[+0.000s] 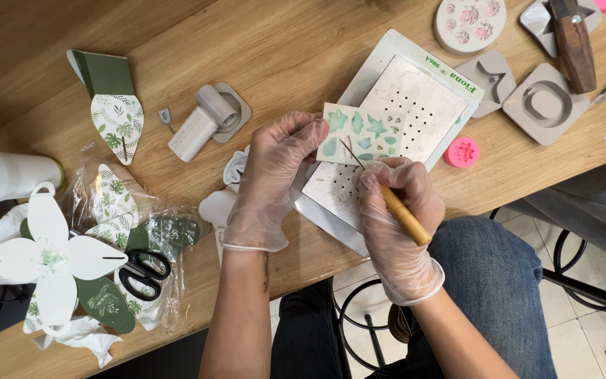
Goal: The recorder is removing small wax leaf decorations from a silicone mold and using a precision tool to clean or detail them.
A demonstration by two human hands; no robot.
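Here, a person in thin clear gloves is working at a wooden surface, seen from above. The left hand is pinching the near-left edge of a small card painted with green leaf and star shapes, its fingers closed on the card, which is lying across a white perforated foam pad. The right hand is gripping a needle tool with a wooden handle, its fine metal tip touching the card's lower middle. Beside the pad, a small pink flower mould and grey silicone moulds are sitting on the surface. To the left, black-handled scissors are resting on a clear plastic bag of leaf-printed paper cutouts, near a white petal-shaped paper piece.
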